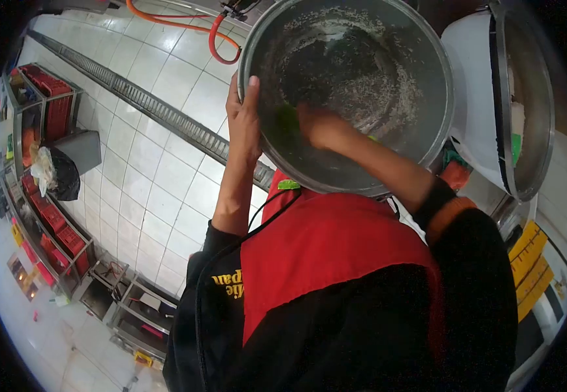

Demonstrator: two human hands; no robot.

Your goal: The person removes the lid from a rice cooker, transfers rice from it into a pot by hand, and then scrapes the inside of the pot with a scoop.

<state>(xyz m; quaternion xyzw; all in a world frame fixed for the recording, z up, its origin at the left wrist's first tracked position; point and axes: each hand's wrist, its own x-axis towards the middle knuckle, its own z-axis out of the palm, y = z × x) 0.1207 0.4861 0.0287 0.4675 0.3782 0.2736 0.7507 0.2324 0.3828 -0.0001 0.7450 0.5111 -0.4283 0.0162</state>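
Clasps the left rim of a large metal basin (424,134) with the left hand (244,124), with the thumb across the rim and the other fingers partly closed behind the outer wall. Holds a green pad (287,120) at the inner left wall with the right hand (324,128), with bent fingers too blurred to show their exact spread. Tilts the basin with its mouth toward the camera and its lower rim against a red apron (335,228). Shows pale grains scattered inside, mostly toward the upper and right rim. Reads, inverted in yellow lettering (228,282) on black clothing: "Mie" and, partly covered, "pan". Includes a second metal vessel (537,130) near the right rim.
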